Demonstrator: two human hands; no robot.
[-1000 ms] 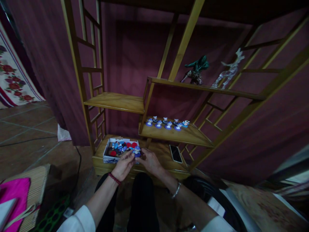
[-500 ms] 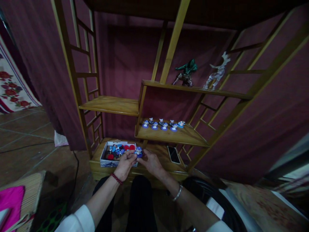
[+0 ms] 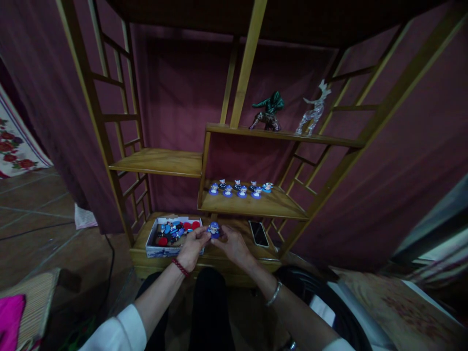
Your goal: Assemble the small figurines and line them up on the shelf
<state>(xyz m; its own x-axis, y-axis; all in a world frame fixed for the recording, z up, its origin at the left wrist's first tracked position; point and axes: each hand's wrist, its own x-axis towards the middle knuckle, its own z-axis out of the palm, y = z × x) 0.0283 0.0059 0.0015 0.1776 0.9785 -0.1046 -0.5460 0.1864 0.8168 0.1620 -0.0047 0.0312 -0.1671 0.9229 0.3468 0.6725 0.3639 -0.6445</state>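
Left hand, right hand: fingertips grasping round-based purple figurine; rectangular box nearby on wooden shelf.

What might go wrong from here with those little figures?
The purple figurine is held between the left hand and right hand; it might slip. The small figurines on the shelf stand close together, so a nudge could topple several. The open box sits near the left hand and might get bumped.
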